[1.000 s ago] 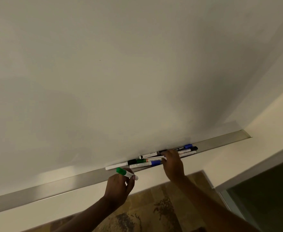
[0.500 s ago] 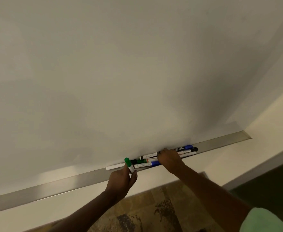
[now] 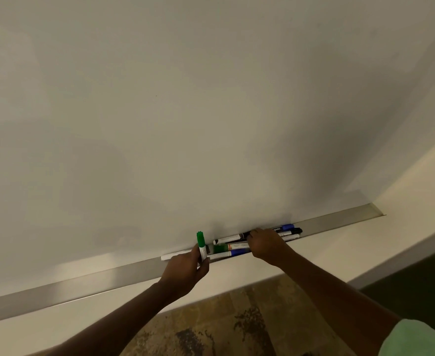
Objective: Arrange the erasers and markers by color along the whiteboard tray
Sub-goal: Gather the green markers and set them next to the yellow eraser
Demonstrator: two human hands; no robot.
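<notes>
A long metal whiteboard tray runs from lower left to upper right under the whiteboard. My left hand grips a green-capped marker upright, cap up, just in front of the tray. A cluster of markers lies in the tray: a green one, a blue-capped one, a black-and-white one, and blue and black caps further right. My right hand rests on the middle of the cluster with fingers curled over the markers. No eraser is visible.
A white wall meets the board at the right, where the tray ends. Below lies brown patterned flooring. The tray's left stretch holds only a white marker end. A green sleeve shows at the lower right.
My left hand has turned the green marker from lying sideways to standing upright and raised it toward the tray. My right hand slid slightly left over the cluster.
</notes>
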